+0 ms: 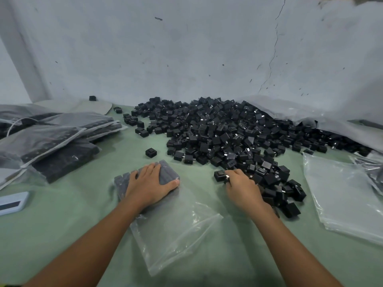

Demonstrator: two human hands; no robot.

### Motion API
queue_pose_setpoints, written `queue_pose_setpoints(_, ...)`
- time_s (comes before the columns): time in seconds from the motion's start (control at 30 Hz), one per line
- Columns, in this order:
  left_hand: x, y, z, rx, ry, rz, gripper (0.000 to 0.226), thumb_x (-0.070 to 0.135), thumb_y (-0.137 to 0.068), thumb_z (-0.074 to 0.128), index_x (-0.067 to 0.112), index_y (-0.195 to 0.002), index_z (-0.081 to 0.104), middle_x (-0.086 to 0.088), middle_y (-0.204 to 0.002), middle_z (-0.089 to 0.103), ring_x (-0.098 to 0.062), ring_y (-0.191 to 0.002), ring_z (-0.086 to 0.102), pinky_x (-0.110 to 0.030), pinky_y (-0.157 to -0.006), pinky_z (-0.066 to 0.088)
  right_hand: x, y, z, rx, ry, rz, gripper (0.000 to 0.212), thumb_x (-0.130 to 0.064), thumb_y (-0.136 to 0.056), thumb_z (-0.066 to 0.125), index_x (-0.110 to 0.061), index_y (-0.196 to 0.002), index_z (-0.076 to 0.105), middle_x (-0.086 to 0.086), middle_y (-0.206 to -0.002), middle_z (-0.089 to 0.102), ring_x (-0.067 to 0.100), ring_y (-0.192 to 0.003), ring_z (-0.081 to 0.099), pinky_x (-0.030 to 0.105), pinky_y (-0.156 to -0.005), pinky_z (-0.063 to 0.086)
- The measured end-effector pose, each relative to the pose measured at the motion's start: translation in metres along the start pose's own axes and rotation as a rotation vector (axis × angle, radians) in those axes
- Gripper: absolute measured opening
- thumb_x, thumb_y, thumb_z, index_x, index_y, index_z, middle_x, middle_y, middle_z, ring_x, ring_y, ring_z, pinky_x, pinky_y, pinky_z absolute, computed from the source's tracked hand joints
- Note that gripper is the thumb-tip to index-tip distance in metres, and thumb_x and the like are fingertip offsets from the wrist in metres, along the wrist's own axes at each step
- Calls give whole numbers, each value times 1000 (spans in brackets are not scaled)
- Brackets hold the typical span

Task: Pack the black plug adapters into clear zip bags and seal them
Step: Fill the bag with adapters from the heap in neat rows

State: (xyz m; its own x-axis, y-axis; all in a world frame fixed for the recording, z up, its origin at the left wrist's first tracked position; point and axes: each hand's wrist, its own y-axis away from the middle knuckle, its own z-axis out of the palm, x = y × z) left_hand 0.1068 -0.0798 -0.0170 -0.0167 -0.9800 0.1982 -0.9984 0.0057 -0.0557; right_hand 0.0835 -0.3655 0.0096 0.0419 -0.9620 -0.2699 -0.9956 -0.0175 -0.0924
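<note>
No legible writing was seen. The left hand [149, 184] was pressed flat on a clear zip bag [165, 220] of blocky adapters. The right hand [241, 186] was pinched on one black plug adapter [220, 175] beside the glossy heap of adapters [228, 133] on the green table [62, 224].

Green table [62, 220] under adapter heap [228, 133], filled bags [53, 139], empty zip bags [344, 195]

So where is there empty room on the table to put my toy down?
Bare green table lies near you, between the blue device and the zip bag. Another gap sits between the packed bags and the adapter pile. The right is crowded.
</note>
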Motion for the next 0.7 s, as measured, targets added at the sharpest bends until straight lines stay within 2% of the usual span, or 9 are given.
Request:
queue_pose_setpoints(0.1, 0, 0, -1, 2, -3, 3, 118, 99, -67, 9, 24, -158, 14, 5, -166, 12, -15, -151, 12, -49, -122, 9, -1, -7, 12, -25, 149, 15, 45, -7, -99, 39, -18, -142, 36, 8, -140, 44, 38, -105, 60, 46, -82, 49)
queue_pose_setpoints(0.2, 0, 1, -2, 6, -5, 7, 116, 98, -69, 10, 24, -158, 15, 5, -166, 13, -15, -151, 13, -49, -122, 9, 3, -8, 14, 26, 116, 34, 43, -6, -99, 41, -20, -138, 35, 10, -136, 50, 41, -104, 60, 46, -82, 48)
queue_pose_setpoints(0.3, -1, 1, -1, 12, -8, 5, 117, 99, -68, 10, 24, -158, 15, 5, -166, 14, -15, -151, 14, -49, -121, 10, 4, 0, 9, 41, -304, 93, 39, -26, -104, 43, -23, -142, 36, 9, -133, 57, 34, -109, 61, 46, -92, 49)
queue_pose_setpoints(0.4, -1, -1, -1, 11, -10, 7, 117, 99, -69, 10, 24, -158, 15, 5, -166, 13, -15, -151, 13, -50, -121, 10, -1, 19, -5, -7, -897, 172, 27, -29, -103, 47, -21, -129, 53, 5, -111, 64, 19, -79, 68, 39, -76, 58)
queue_pose_setpoints(0.5, -2, 0, 0, 11, -1, 7, 118, 99, -68, 9, 24, -158, 14, 5, -166, 13, -15, -151, 12, -50, -122, 9, -2, 43, -17, -94, -1364, 222, 22, -20, -104, 50, -18, -113, 69, 10, -113, 65, 21, -74, 68, 34, -71, 58)
queue_pose_setpoints(0.6, -1, 0, -1, 9, 0, 7, 118, 99, -67, 9, 24, -158, 15, 5, -166, 13, -15, -151, 12, -49, -122, 9, 7, 76, -21, -166, -1510, 223, 30, -11, -103, 47, -16, -110, 75, 16, -108, 68, 25, -73, 66, 34, -70, 58)
queue_pose_setpoints(0.7, 1, -1, -3, 2, -3, 6, 118, 99, -67, 9, 23, -158, 13, 4, -166, 12, -16, -151, 12, -50, -122, 9, 12, 111, -16, -346, -1509, 227, 34, -3, -100, 43, -9, -106, 76, 24, -101, 71, 24, -60, 61, 30, -51, 54)
